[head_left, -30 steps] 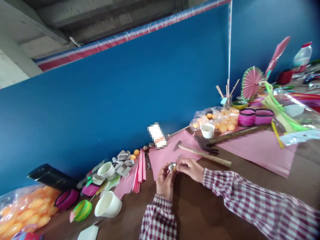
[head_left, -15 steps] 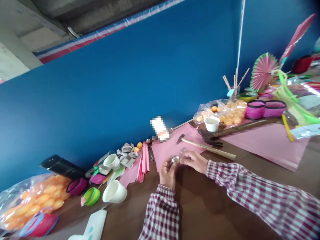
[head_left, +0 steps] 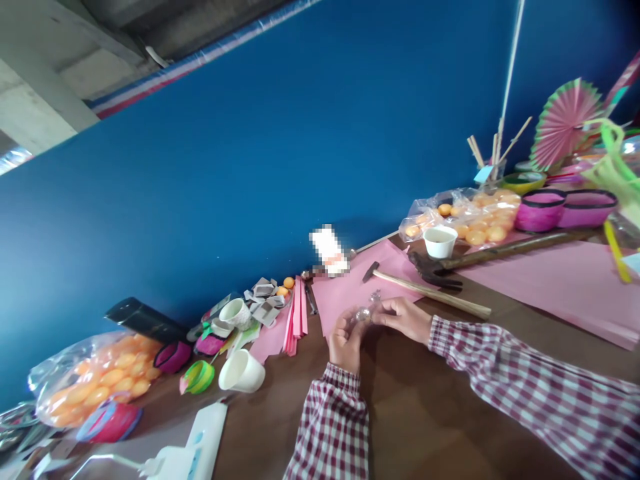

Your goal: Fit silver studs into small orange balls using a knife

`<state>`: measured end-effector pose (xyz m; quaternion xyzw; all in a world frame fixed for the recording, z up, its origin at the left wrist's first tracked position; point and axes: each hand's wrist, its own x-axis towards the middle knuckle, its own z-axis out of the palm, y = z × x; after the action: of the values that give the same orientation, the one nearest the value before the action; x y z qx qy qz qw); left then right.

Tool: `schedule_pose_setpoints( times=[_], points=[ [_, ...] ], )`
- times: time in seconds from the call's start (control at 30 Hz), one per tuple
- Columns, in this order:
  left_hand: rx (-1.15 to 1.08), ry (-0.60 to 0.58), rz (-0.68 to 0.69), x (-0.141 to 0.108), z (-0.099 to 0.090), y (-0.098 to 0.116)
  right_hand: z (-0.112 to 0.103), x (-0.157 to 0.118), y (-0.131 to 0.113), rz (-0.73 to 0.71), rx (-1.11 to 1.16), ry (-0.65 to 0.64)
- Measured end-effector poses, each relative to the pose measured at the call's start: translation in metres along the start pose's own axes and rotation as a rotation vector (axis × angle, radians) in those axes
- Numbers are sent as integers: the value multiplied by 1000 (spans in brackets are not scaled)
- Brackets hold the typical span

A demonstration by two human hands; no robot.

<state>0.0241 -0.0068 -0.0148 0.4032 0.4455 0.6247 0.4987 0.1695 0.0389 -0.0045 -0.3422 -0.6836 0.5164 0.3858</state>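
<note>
My left hand (head_left: 345, 343) is closed, with thumb and fingers pinching a small shiny, silvery-clear round thing (head_left: 363, 314) over the brown table. Right beside it, the fingertips of my right hand (head_left: 406, 319) are pressed together. A small clear, glinting piece (head_left: 375, 295) sticks up at those fingertips; its kind is too small to make out. Just beyond both hands lies a pink paper sheet (head_left: 333, 300). A small hammer (head_left: 425, 288) with a wooden handle rests across that sheet, its handle end beyond my right hand.
A larger claw hammer (head_left: 515, 250), a white cup (head_left: 440, 243) and bagged orange balls (head_left: 480, 220) lie to the right. Leftward are a paper cup (head_left: 243, 371), folded pink strips (head_left: 297, 317), a power strip (head_left: 207, 433) and more bagged balls (head_left: 103, 383). A blue partition (head_left: 250, 147) stands behind.
The view has swung left, so the table's things appear farther right. Both hands stay close together around the small shiny thing; the clear piece at the right fingertips shows more plainly.
</note>
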Motion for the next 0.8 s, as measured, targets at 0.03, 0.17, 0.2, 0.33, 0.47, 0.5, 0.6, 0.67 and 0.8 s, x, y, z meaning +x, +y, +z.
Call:
schedule_pose_setpoints(
  times=[0.03,0.17,0.2,0.33,0.47,0.5,0.6,0.67,0.8],
  points=[
    [4,-10,3,0,-1,-1,0,0,0,-1,-7,2],
    [44,-42,7,0,-4,-3,-1,0,0,27,-7,9],
    [64,-44,7,0,-5,-3,-2,0,1,36,-5,6],
    [149,-58,8,0,-6,-1,-2,0,7,84,13,-11],
    [243,-63,17,-1,-6,1,0,0,10,131,90,-11],
    [268,-56,22,-1,-5,2,0,0,10,145,114,-8],
    [342,-43,50,-1,-5,4,2,-1,7,181,165,4],
    [383,-49,62,-1,-6,4,2,-1,6,191,177,7],
    [423,-34,65,0,-7,1,2,-1,7,177,184,2]
  ],
)
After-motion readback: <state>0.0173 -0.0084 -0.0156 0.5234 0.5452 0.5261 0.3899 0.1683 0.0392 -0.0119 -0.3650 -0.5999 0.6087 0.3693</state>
